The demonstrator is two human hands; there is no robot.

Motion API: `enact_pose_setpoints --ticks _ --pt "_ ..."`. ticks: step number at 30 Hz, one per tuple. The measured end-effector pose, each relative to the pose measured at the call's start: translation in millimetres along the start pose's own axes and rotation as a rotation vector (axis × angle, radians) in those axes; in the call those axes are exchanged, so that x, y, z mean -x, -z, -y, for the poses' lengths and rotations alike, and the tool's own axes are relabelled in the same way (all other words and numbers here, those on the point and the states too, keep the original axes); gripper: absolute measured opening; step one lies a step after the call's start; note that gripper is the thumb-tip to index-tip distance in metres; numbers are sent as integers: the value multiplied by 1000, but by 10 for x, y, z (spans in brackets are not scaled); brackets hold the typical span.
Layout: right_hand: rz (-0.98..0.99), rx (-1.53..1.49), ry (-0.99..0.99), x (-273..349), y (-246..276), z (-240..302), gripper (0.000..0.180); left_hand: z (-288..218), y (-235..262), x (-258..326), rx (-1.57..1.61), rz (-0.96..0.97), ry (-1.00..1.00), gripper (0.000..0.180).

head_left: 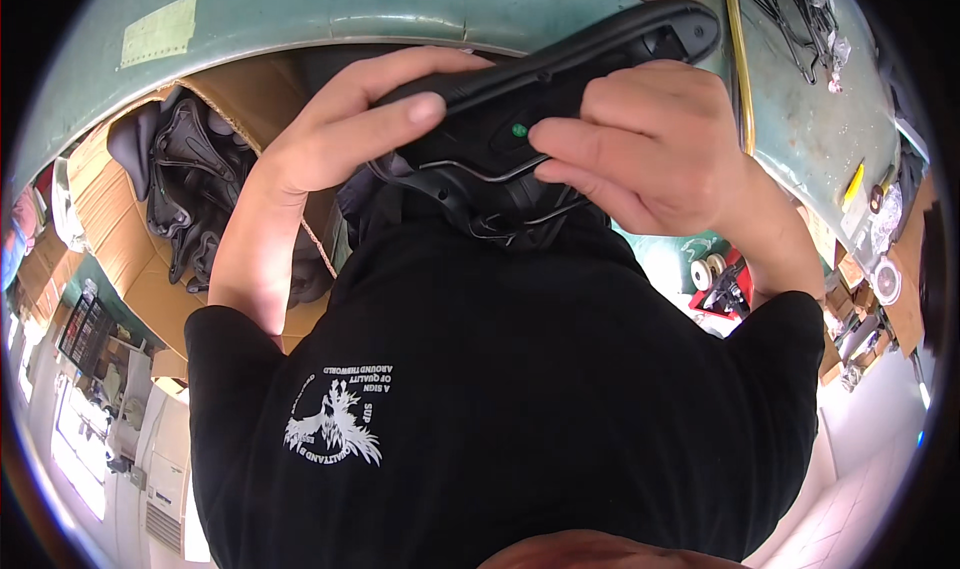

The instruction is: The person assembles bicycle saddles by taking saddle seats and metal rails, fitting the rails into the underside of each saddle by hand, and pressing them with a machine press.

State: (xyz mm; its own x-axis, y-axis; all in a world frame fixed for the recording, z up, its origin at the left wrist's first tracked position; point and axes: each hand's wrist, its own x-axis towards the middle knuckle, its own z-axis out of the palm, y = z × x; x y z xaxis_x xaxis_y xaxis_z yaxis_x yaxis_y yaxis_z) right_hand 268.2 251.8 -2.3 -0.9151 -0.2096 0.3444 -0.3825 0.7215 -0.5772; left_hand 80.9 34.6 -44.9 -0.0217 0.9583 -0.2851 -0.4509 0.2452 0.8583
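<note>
A black bicycle saddle (585,64) is held tilted in front of my body, its underside turned toward me. My left hand (340,119) grips its left end, thumb on the near edge and fingers over the far side. A green dot (520,130) marks the underside. Below it runs a bent, shiny metal rail (480,173), which passes into the pinch of my right hand (655,149). The right hand's fingers are curled and hide the rail's far end. More dark parts of the saddle hang against my shirt, partly in shadow.
An open cardboard box (130,239) with several black saddles (190,174) stands at left. The green worktop (290,9) runs across the far side, bearing thin black rods (785,24) and a yellow tool (853,184) at right. A red tray (728,289) sits below my right arm.
</note>
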Motion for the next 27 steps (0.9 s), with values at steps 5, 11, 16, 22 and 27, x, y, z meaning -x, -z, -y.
enact_pose_setpoints --ticks 5,11,16,22,27 --pt "18 1 7 -118 -40 33 19 -41 -94 70 -4 -73 55 46" --pt "43 -1 -59 -105 1 125 18 57 -61 74 -100 -70 19 44" --pt "68 5 -80 -129 19 176 18 -41 -103 67 -205 -69 78 64" --pt "96 2 -96 -175 11 135 18 -63 -83 31 -251 -80 70 62" --pt "148 95 -5 -292 -26 115 25 32 -98 -3 -310 -119 -64 38"
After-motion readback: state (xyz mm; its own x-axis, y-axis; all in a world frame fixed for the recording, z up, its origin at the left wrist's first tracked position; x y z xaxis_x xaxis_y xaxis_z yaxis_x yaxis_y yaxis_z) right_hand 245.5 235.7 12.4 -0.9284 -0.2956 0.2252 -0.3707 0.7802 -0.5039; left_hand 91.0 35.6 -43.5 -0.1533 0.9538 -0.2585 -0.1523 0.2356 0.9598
